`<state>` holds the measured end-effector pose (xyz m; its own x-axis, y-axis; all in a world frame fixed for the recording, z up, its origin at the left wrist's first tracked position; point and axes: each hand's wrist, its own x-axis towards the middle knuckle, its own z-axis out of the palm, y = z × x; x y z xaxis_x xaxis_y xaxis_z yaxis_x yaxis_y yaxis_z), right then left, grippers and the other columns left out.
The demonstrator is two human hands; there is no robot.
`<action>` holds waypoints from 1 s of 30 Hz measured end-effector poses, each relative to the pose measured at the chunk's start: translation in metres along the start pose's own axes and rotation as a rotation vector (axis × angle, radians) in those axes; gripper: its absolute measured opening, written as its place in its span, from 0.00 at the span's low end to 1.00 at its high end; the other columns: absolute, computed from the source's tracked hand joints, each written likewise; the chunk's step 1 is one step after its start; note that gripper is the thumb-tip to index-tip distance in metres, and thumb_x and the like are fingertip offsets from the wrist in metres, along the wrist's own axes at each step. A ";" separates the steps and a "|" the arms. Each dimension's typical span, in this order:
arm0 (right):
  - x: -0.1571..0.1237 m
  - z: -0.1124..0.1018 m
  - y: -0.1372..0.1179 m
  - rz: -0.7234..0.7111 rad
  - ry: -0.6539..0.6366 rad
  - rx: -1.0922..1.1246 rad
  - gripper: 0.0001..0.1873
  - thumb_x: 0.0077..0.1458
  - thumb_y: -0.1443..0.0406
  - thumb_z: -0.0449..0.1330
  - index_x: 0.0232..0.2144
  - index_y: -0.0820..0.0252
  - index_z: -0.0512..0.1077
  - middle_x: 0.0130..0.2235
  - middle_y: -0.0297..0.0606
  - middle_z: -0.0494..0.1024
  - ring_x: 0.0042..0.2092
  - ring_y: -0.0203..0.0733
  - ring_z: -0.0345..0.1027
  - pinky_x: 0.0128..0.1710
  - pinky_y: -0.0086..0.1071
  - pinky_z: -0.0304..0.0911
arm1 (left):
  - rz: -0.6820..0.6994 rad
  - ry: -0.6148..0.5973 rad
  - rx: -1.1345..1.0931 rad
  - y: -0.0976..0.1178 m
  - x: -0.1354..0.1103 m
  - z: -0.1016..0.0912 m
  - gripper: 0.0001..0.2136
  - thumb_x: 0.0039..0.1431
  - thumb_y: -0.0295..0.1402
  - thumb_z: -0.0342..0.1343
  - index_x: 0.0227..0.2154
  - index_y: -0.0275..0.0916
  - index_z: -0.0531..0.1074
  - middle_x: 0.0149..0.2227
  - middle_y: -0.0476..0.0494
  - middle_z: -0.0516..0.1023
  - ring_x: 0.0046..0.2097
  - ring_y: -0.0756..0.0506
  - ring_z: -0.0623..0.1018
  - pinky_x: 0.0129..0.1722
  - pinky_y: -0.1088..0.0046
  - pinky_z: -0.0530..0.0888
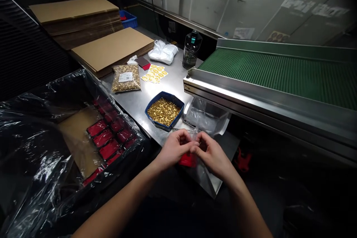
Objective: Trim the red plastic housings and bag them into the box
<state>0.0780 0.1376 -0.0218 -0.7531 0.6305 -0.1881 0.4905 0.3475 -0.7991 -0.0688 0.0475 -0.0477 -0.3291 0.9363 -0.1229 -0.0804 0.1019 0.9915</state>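
Observation:
My left hand (176, 148) and my right hand (212, 153) meet at the table's front edge, thumbs and fingertips pinched together. Between them is a clear plastic bag, mostly hidden by the fingers. A red item (187, 160) shows under my left hand, inside or behind the clear plastic; I cannot tell which. Just beyond the hands stands a dark blue dish (180, 116) full of small gold pieces (164, 111). To its right, a pale tray (225, 124) holds flat clear plastic bags (205, 115).
A box lined with dark plastic (36, 141) on the left holds several red packets (103, 138). Behind are a bag of gold pieces (129, 83), yellow stickers (154, 73), a white bundle (163, 52), cardboard sheets (111, 46) and a black bottle (191, 50). A green conveyor (273, 74) juts in from the right.

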 end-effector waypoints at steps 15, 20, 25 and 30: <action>-0.081 0.031 -0.012 0.052 -0.066 -0.160 0.16 0.62 0.61 0.56 0.23 0.56 0.58 0.21 0.28 0.64 0.23 0.35 0.58 0.24 0.28 0.47 | -0.105 0.188 0.534 0.001 -0.071 -0.019 0.06 0.58 0.31 0.56 0.30 0.43 0.64 0.23 0.55 0.66 0.25 0.49 0.66 0.27 0.74 0.58; -0.063 0.058 -0.006 0.107 0.040 -0.435 0.04 0.57 0.69 0.56 0.32 0.55 0.67 0.32 0.38 0.75 0.30 0.42 0.67 0.25 0.30 0.47 | -0.086 0.187 0.669 -0.004 -0.099 -0.028 0.05 0.57 0.27 0.52 0.28 0.43 0.63 0.26 0.53 0.66 0.28 0.48 0.66 0.30 0.72 0.58; -0.039 0.061 -0.009 -0.012 -0.139 -0.292 0.04 0.61 0.62 0.58 0.34 0.54 0.68 0.29 0.29 0.74 0.29 0.37 0.69 0.28 0.26 0.60 | -0.342 0.058 0.510 -0.041 -0.144 -0.039 0.07 0.51 0.23 0.49 0.24 0.41 0.58 0.25 0.53 0.61 0.28 0.48 0.61 0.30 0.70 0.54; -0.050 0.052 0.002 -0.182 -0.164 -0.442 0.26 0.50 0.63 0.70 0.51 0.49 0.68 0.51 0.35 0.74 0.50 0.46 0.70 0.48 0.34 0.65 | -0.493 -0.044 0.285 -0.070 -0.162 -0.059 0.06 0.52 0.28 0.53 0.26 0.41 0.59 0.24 0.55 0.58 0.27 0.50 0.59 0.26 0.75 0.55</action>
<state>0.0942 0.0706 -0.0441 -0.8854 0.4272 -0.1833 0.4566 0.7251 -0.5156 -0.0658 -0.1308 -0.0998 -0.2769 0.7674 -0.5782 0.0449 0.6115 0.7900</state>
